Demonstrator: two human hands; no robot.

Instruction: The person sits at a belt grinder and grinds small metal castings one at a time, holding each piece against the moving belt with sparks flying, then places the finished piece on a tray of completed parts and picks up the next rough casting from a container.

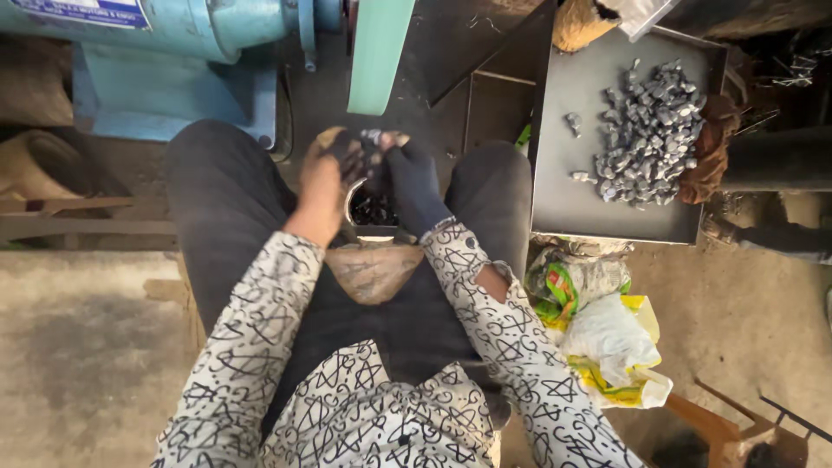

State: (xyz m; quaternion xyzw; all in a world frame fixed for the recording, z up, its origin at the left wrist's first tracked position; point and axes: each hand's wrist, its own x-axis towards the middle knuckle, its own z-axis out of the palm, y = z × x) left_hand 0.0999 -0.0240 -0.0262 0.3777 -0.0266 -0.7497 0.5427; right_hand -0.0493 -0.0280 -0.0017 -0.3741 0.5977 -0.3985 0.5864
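I sit with my knees apart in dark trousers. My left hand (328, 173), bare and grimy, and my right hand (411, 180), in a dark glove, meet above a small metal bowl (374, 227) set between my thighs. Both hands pinch a small grey metal part (373, 137) at the fingertips. The bowl holds dark small pieces (374, 210). A crumpled brownish bag (373, 270) lies on my lap below the bowl.
A grey metal tray (572, 195) at my right carries a heap of small shiny metal parts (648, 132) and a brown rag (709, 149). A blue motor machine (173, 52) with a green belt (380, 54) stands ahead. Plastic bags (607, 342) lie on the floor at right.
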